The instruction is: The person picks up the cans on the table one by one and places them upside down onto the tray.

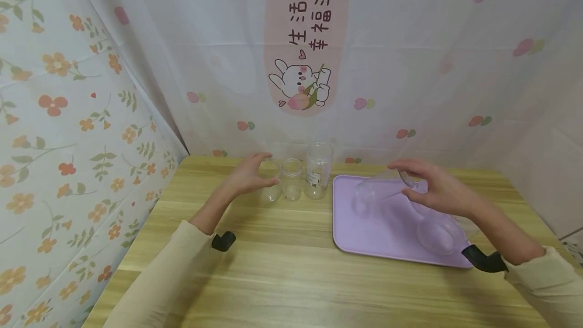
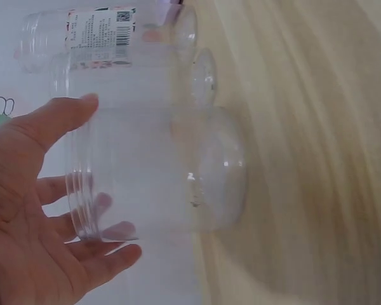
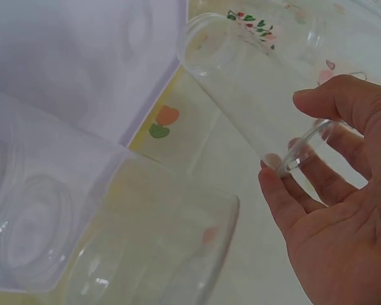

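At the back of the table, my left hand [image 1: 248, 175] spans the mouth of an upright clear jar [image 2: 159, 171]. In the left wrist view, the thumb lies at one side of its ringed rim and the fingers curve behind it. Over the lilac tray [image 1: 342, 237], my right hand [image 1: 434, 189] holds a tilted clear cup [image 3: 247, 95] by its open rim, thumb on one side and fingers on the other. The cup's base points left and down. Another clear container [image 1: 441, 234] lies on the tray under my right wrist.
Beside the left-hand jar stand a clear jar [image 1: 292, 186] and a taller one [image 1: 319, 158] with a printed label [image 1: 313, 178]. A patterned curtain [image 1: 227, 80] hangs directly behind the wooden table [image 1: 273, 262], and a floral one [image 1: 82, 130] hangs along the left.
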`<state>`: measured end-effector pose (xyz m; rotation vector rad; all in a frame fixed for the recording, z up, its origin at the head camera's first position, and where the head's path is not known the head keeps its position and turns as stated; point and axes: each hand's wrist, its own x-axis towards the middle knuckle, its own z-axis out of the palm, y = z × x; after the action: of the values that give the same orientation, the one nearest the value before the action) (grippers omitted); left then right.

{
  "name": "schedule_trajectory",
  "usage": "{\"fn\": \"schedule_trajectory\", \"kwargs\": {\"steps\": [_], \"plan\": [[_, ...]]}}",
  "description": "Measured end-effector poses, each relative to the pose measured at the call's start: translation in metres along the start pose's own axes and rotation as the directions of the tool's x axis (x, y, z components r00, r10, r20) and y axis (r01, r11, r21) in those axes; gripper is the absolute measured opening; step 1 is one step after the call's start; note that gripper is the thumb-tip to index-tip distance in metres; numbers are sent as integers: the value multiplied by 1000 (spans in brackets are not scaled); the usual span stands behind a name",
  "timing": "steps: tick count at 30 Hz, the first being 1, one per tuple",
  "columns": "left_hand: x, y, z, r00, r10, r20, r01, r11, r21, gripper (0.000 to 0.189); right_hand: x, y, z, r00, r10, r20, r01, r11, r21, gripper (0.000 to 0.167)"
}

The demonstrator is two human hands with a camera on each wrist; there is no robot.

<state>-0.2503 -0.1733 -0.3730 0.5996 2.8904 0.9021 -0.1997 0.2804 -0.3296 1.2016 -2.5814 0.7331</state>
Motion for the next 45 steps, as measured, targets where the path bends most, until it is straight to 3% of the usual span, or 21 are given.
{"fn": "schedule_trajectory", "kwargs": {"steps": [6, 16, 22, 30, 34, 45], "plan": [[5, 6, -3, 999, -24, 44, 20, 997, 77, 76, 3, 1, -3, 1000, -6, 10, 6, 999, -39, 61], [3, 13, -6, 995, -60, 74, 52, 993, 106, 76, 7, 10, -7, 999, -40, 29, 41, 999, -23, 62], [4, 13, -6, 995, -70, 75, 60, 991, 123, 77, 12, 17, -12, 998, -4, 62, 9, 997, -81, 60], [2, 13, -6, 995, -71, 72, 63, 992, 107, 76, 18, 23, -16, 994, 41, 104, -33, 997, -74, 58], [2, 12, -5, 995, -74, 69, 66, 992, 108, 76, 21, 26, -19, 984, 97, 151, -85, 993, -86, 57], [2, 13, -4, 996, -73, 55, 66, 991, 115, 75, 24, 30, -26, 932, 235, 277, -211, 971, -114, 53]]}}
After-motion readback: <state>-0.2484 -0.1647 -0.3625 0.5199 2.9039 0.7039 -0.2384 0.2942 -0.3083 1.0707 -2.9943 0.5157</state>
